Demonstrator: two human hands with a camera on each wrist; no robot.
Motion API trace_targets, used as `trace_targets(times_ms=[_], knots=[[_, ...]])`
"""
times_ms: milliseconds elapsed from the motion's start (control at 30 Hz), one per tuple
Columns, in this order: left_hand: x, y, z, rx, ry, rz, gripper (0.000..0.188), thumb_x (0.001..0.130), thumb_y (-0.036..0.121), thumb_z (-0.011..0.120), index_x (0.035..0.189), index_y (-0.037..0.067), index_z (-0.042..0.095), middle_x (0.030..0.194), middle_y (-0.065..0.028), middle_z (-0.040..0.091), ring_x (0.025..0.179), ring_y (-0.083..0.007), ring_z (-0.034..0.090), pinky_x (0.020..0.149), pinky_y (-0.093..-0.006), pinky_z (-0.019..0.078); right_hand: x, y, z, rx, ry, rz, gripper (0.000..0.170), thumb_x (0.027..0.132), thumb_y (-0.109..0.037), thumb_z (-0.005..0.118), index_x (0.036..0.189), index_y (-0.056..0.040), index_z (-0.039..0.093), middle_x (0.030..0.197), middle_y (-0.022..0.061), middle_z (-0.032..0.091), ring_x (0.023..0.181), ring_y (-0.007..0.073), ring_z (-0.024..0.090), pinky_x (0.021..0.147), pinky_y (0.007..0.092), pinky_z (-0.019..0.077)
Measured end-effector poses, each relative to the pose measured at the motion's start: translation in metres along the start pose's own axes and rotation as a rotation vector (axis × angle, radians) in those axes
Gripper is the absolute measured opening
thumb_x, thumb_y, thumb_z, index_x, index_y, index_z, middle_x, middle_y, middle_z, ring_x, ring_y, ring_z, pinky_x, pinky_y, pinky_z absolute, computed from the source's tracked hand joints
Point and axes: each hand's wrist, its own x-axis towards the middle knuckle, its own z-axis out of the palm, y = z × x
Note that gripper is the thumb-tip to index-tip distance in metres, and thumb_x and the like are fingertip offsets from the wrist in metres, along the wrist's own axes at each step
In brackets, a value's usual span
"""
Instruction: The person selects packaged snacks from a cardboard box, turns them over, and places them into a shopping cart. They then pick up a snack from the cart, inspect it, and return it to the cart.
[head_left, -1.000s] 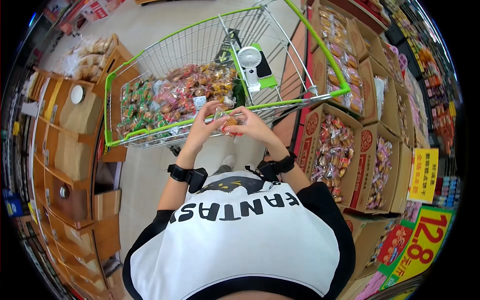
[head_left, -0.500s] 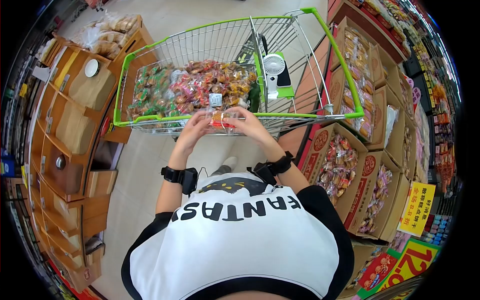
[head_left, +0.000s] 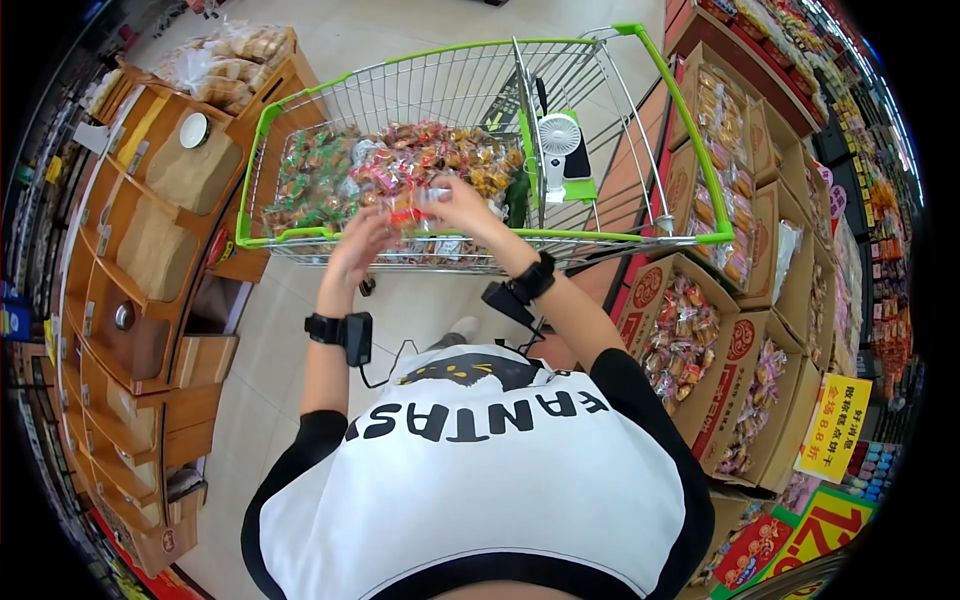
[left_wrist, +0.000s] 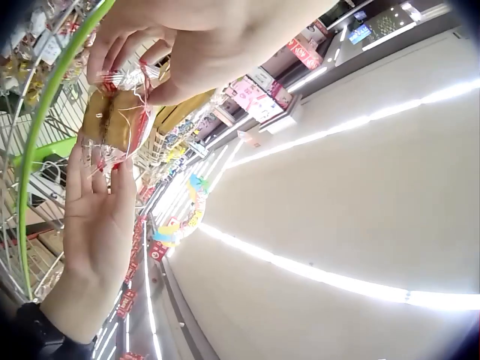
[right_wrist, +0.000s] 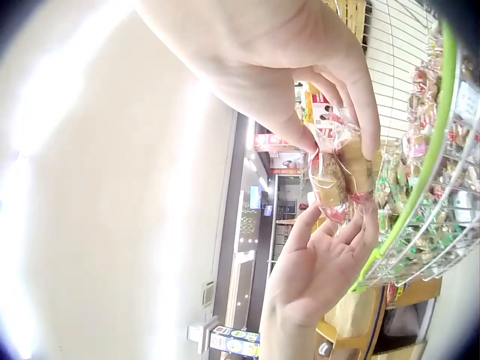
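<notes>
In the head view, a clear-and-red wrapped snack packet [head_left: 405, 213] is blurred between my left hand [head_left: 362, 242] and right hand [head_left: 460, 210], over the cart's near rail. The left wrist view has my left hand [left_wrist: 176, 49] pinching one end of the packet [left_wrist: 112, 120], with my right hand's fingers [left_wrist: 97, 176] at its other end. Two brown pieces show through the packet [right_wrist: 341, 172] in the right wrist view; my right hand [right_wrist: 285, 60] grips its upper end, my left hand [right_wrist: 315, 270] its lower end.
The green-rimmed cart [head_left: 330, 236] holds bagged snacks [head_left: 320, 175], a white fan [head_left: 558, 135] and a phone [head_left: 578, 160]. Wooden shelves [head_left: 140, 330] stand at the left. Cardboard boxes of packets [head_left: 680, 330] line the right side.
Both hands have shifted, the right one reaching farther over the cart's rail and the left one lower. The packet has moved left and up. The cart sits slightly farther right in view.
</notes>
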Motion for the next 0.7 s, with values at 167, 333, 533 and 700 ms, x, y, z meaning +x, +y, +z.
trace_targets(times_ms=[167,333,533,700], knots=[[0.033,0.054,-0.01,-0.193,0.045,0.409,0.033,0.081,0.015,0.048,0.11,0.002,0.037,0.102,-0.0117,0.05,0.09,-0.0221,0.052,0.076,-0.034,0.0446,0.046,-0.022,0.007,0.221,0.017,-0.324,0.069,0.072,-0.015,0.063,0.125,-0.0005,0.021,0.111,0.02,0.044,0.091,0.0217,0.052,0.073,0.0305,0.047],[0.058,0.034,-0.035,-0.148,0.178,0.35,0.03,0.084,0.019,0.044,0.112,0.008,0.039,0.108,-0.0085,0.047,0.097,-0.0218,0.047,0.078,-0.036,0.0405,0.032,-0.011,0.002,0.08,-0.064,-0.194,0.069,0.076,-0.017,0.059,0.129,-0.0076,0.017,0.122,0.0178,0.034,0.097,0.0186,0.048,0.078,0.0281,0.0422],[0.033,-0.017,-0.025,0.094,0.206,0.278,0.024,0.084,0.017,0.043,0.104,0.005,0.047,0.103,-0.0084,0.05,0.092,-0.0197,0.05,0.076,-0.0326,0.042,-0.002,0.031,-0.025,-0.085,-0.046,-0.075,0.042,0.078,-0.016,0.055,0.116,-0.0044,0.041,0.107,0.0113,0.05,0.091,0.0159,0.052,0.075,0.0274,0.0434],[0.008,-0.026,0.003,0.149,0.073,0.221,0.015,0.08,0.011,0.044,0.091,0.005,0.051,0.085,-0.005,0.056,0.077,-0.012,0.054,0.068,-0.0258,0.044,-0.028,0.05,-0.044,-0.014,-0.03,-0.154,0.026,0.078,-0.011,0.053,0.102,-0.0027,0.05,0.088,0.0064,0.058,0.079,0.0119,0.055,0.067,0.0235,0.0442]])
